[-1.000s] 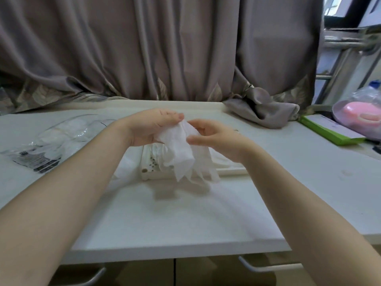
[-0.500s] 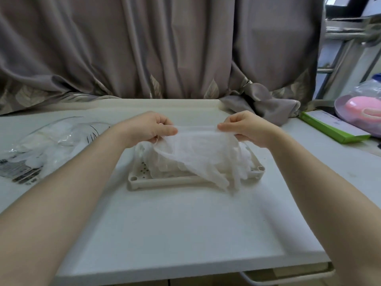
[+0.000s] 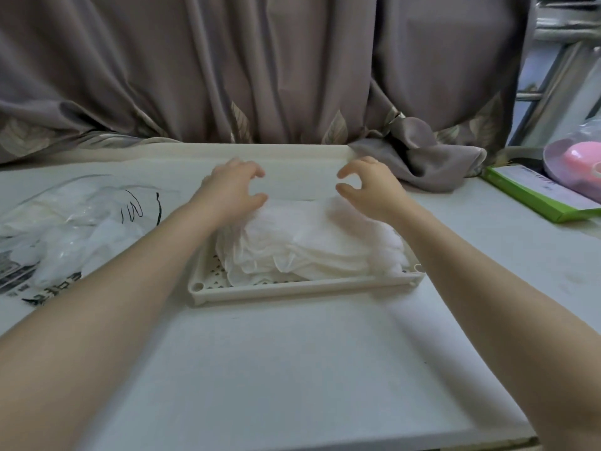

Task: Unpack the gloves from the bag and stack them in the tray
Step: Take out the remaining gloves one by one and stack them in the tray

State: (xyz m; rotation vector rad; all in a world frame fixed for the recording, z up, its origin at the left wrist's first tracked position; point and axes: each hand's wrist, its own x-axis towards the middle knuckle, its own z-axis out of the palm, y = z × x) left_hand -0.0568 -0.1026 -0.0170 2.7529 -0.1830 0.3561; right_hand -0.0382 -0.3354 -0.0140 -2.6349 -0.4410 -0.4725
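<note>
Bag [image 3: 65,229]: clear plastic, printed with black line art and dark lettering, lying flat on the white counter [image 3: 292,369] at 9 o'clock. White gloves are visible inside through the film. It lies well apart from the tray.

Left hand [image 3: 232,192]: held over the far left corner of the glove pile, at about 11 o'clock from the tray's middle. Fingers and thumb are loosely curved and spread, gripping nothing; the heel of the hand lies at the edge of the pile, though actual contact cannot be confirmed.

Gloves [image 3: 312,245]: a rumpled stack of thin translucent white disposable gloves, heaped in the tray at frame centre. The heap rises above the rim and spills toward the right end.

Tray [image 3: 292,288]: shallow, cream plastic, rectangular, with a perforated floor showing at the near left corner and a round socket in that corner. It sits on the counter between the two forearms.

Right hand [image 3: 370,187]: held over the far right part of the pile, at 1 o'clock from the tray's middle. Fingers and thumb are curved apart and released, with nothing between them.

Curtain [image 3: 260,66]: grey-brown, leaf-patterned hem, hanging along 12 o'clock, its bunched end resting on the counter.

Green box [image 3: 540,196]: flat, at 3 o'clock.

Pink object [image 3: 582,157]: in a clear wrapper, at 2 o'clock, identity unclear.
</note>
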